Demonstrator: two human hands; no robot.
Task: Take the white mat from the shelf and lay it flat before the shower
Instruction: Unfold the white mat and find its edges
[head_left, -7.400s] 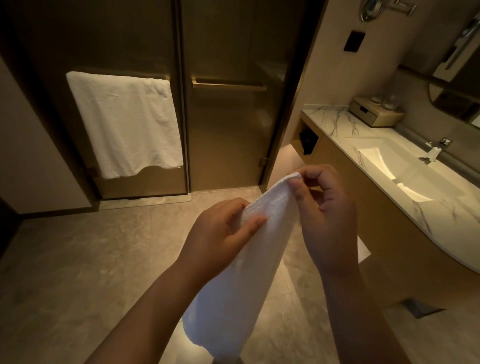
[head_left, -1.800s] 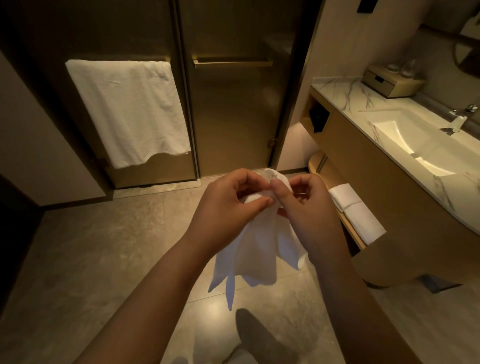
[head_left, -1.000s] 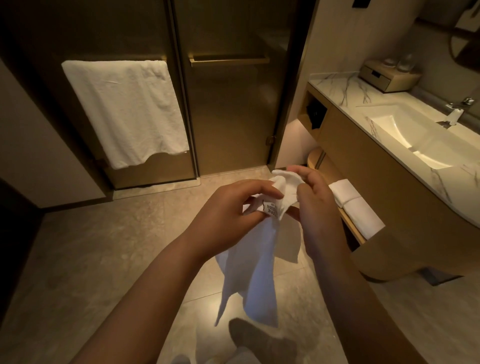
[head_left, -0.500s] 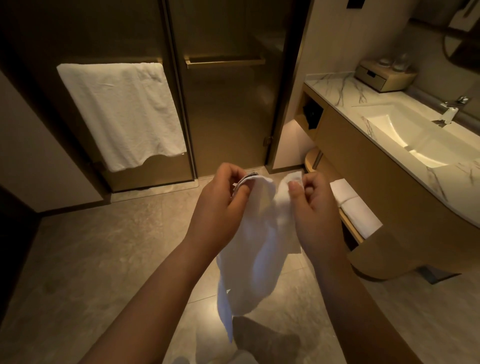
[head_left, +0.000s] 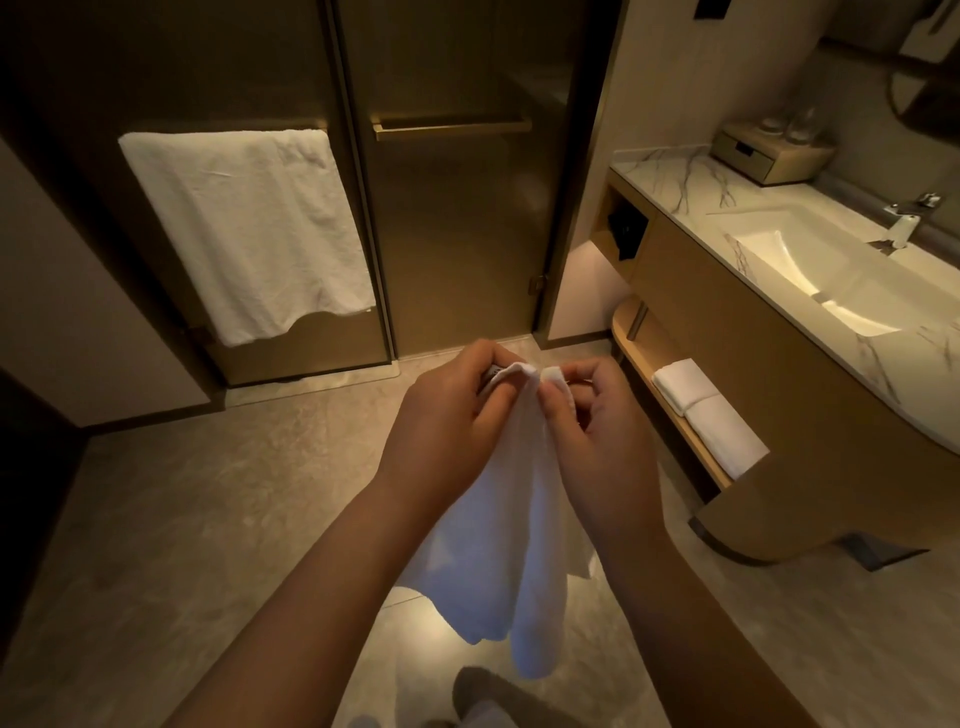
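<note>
The white mat (head_left: 498, 561) hangs crumpled and partly folded in the air in front of me, above the tiled floor. My left hand (head_left: 447, 431) pinches its top edge from the left, and my right hand (head_left: 597, 431) pinches the top edge right beside it. The two hands sit close together, almost touching. The mat's lower end dangles near the bottom of the view. Ahead stands the shower's glass door (head_left: 457, 234) with a gold handle bar. The low wooden shelf (head_left: 675, 426) under the vanity is at the right.
A white towel (head_left: 244, 228) hangs on the left glass panel. Two folded white towels (head_left: 706, 415) lie on the shelf. The marble vanity with a sink (head_left: 810, 270) and a small box (head_left: 769, 156) fills the right side. Grey floor tiles (head_left: 208, 493) stretch before the shower.
My hands have come closer together on the mat's top edge, re-gripping it. The mat hangs more bunched between my wrists than half a second ago.
</note>
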